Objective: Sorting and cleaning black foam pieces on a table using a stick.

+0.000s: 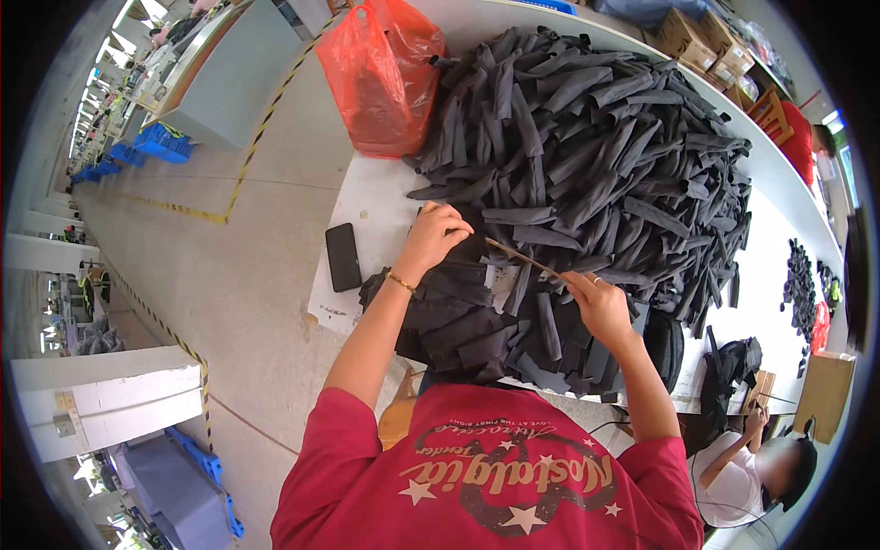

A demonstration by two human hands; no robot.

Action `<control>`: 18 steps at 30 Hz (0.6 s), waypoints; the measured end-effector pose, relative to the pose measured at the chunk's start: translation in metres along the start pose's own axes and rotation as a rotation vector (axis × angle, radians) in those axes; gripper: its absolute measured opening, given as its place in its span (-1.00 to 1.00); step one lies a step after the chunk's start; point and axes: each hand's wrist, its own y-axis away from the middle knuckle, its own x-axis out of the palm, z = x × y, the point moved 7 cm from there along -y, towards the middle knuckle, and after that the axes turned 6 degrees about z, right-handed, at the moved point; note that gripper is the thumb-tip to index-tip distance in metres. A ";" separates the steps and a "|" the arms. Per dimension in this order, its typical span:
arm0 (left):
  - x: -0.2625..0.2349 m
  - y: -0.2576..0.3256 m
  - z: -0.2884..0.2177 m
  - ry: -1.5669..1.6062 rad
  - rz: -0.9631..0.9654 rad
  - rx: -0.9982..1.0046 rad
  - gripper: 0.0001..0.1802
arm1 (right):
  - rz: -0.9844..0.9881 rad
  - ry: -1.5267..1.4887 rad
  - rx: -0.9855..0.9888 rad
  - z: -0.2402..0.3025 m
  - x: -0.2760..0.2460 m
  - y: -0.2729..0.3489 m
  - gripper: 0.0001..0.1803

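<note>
My left hand [438, 235] is closed in a pinch on a small dark fabric piece [474, 246] at the near edge of a big heap. In my right hand [600, 304] is a thin brown stick [527, 258], which points up and left toward that piece. Whether its tip is inside the fabric, I cannot tell. Beyond both hands spreads the heap of narrow dark grey fabric strips [577, 137]. Flat black fabric pieces [458, 335] lie in stacks close to my body, below my hands.
A black phone [344, 257] lies on the white table [371, 197] at left. An orange-red plastic bag [385, 82] stands at the far left corner. To the right are a black bag [729, 367], a smaller dark pile [799, 293] and a seated person in white [733, 477].
</note>
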 end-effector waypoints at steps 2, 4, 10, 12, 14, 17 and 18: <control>0.000 0.003 -0.002 0.001 0.000 -0.013 -0.91 | 0.013 0.001 0.001 0.001 -0.002 0.005 -0.80; 0.001 0.006 -0.004 0.003 0.003 -0.026 -0.91 | 0.018 -0.003 0.005 0.001 -0.001 0.009 -0.81; 0.005 0.006 -0.011 -0.004 0.012 0.028 -0.90 | 0.031 0.006 -0.012 -0.007 0.011 0.011 -0.80; 0.010 0.005 -0.020 -0.050 0.026 0.099 -0.90 | 0.021 -0.006 -0.032 -0.005 0.020 0.009 -0.80; 0.015 0.006 -0.039 -0.063 -0.005 0.126 -0.91 | 0.027 -0.069 -0.010 0.008 0.029 -0.006 -0.76; 0.041 0.008 -0.076 -0.067 0.069 0.244 -0.91 | 0.022 -0.407 0.069 0.018 0.062 -0.022 -0.73; 0.032 0.012 -0.096 -0.130 -0.065 0.255 -0.89 | 0.010 -0.496 0.113 0.012 0.076 -0.021 -0.72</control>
